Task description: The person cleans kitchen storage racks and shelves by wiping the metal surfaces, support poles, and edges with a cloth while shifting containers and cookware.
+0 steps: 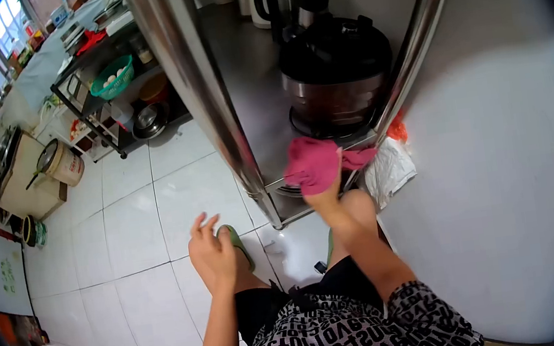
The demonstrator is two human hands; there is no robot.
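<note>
My right hand (327, 198) grips a pink cloth (314, 163) and presses it on the front edge of a stainless steel shelf (246, 87). A black and steel blender (337, 72) stands on that shelf just behind the cloth. My left hand (210, 250) hangs free over the white tiled floor (138, 224), fingers spread, holding nothing. Green slippers (238, 243) show under my hands.
A white plastic bag (391, 169) lies at the shelf's right leg against the white wall (499, 180). A black kettle (276, 0) stands further back on the shelf. A dark rack (97, 119) with a green basket of eggs (113, 79), bowls and a bucket (61, 163) stands at the far left.
</note>
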